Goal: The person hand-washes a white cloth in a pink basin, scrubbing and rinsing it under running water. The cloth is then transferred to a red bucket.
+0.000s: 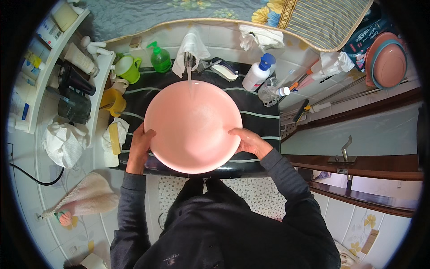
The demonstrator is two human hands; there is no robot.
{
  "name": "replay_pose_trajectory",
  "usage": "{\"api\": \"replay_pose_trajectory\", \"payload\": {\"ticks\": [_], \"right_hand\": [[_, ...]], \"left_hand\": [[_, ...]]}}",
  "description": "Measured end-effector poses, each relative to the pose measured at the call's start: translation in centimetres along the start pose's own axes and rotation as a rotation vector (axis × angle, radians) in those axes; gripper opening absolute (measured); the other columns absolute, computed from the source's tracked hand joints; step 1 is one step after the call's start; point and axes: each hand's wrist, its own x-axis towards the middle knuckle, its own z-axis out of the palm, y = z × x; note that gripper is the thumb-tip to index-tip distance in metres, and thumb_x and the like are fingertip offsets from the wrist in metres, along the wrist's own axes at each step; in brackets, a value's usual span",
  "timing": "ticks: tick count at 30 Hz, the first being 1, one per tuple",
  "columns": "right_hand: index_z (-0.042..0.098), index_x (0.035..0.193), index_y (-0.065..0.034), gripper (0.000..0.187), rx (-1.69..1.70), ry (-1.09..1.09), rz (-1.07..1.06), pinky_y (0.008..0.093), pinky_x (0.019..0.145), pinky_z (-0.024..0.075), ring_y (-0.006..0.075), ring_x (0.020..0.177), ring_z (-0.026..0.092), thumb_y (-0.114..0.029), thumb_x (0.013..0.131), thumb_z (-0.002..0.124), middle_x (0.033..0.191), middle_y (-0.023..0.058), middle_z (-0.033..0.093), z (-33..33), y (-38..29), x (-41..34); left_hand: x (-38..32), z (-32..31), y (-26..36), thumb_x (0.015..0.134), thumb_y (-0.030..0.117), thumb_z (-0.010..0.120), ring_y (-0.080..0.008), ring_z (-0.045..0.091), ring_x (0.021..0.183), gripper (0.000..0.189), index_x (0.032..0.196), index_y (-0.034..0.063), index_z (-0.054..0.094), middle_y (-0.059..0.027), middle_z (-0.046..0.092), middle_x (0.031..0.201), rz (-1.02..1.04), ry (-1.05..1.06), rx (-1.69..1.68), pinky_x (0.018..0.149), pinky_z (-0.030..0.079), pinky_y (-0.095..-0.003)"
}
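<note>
Between my two hands is a round pink plastic basin (188, 134), held over the black countertop (258, 116) with its pale wavy stripes. My left hand (140, 144) grips the left rim, thumb over the inside edge. On the opposite rim, my right hand (250, 141) holds in the same way, its fingers underneath. Water runs from the metal faucet (188, 60) down into the back of the basin. A white cloth (193, 42) drapes over that faucet. Whatever part of the sink lies below is hidden by the basin.
Behind the basin stand a green soap pump bottle (160, 60), a scrub brush (225, 70) and a white bottle with a blue cap (257, 74). Green (128, 69) and yellow (114, 102) cups sit at left, beside wall shelves (100, 87). A door with a handle (346, 148) is at right.
</note>
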Motion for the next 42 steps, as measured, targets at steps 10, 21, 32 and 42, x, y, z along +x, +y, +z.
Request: {"api": "replay_pose_trajectory", "payload": {"ticks": [10, 21, 32, 42], "right_hand": [[0.049, 0.141, -0.0011, 0.054, 0.081, -0.113, 0.014, 0.0511, 0.085, 0.0593, 0.0283, 0.108, 0.069, -0.029, 0.096, 0.06, 0.128, 0.0157, 0.066, 0.6, 0.8, 3.0], [0.052, 0.134, 0.0051, 0.05, -0.016, -0.132, -0.06, 0.0479, 0.074, 0.0632, 0.0284, 0.093, 0.073, -0.027, 0.096, 0.059, 0.115, 0.0178, 0.069, 2.5, -1.7, 7.9], [0.054, 0.133, 0.0048, 0.049, -0.014, -0.086, -0.135, 0.0481, 0.076, 0.0633, 0.0277, 0.094, 0.073, -0.025, 0.095, 0.062, 0.115, 0.0171, 0.069, 1.1, -3.1, 8.0], [0.052, 0.135, 0.0046, 0.05, 0.009, -0.024, -0.107, 0.0499, 0.078, 0.063, 0.029, 0.097, 0.072, -0.024, 0.095, 0.062, 0.118, 0.0179, 0.067, -1.5, -2.4, 5.3]], "left_hand": [[0.2, -1.4, 0.8, 0.087, 0.005, 0.053, -0.0149, 0.067, 0.09, 0.045, 0.131, -0.0034, 0.06, -0.0085, 0.07, 0.109, -0.041, 0.098, -0.006, 0.076, 0.053, -0.0255], [0.0, -3.2, 1.0, 0.089, 0.0, 0.051, -0.02, 0.068, 0.102, 0.048, 0.136, -0.0032, 0.057, -0.0121, 0.069, 0.118, 0.005, 0.209, -0.1, 0.087, 0.055, -0.032], [2.7, -3.1, -2.6, 0.095, 0.002, 0.054, -0.0188, 0.066, 0.107, 0.042, 0.137, -0.0003, 0.056, -0.0107, 0.067, 0.123, 0.046, 0.186, -0.145, 0.093, 0.054, -0.0315], [5.3, -1.0, -4.6, 0.092, 0.001, 0.058, -0.0188, 0.066, 0.106, 0.042, 0.134, -0.0017, 0.057, -0.0113, 0.068, 0.12, 0.016, 0.072, -0.231, 0.092, 0.053, -0.0304]]}}
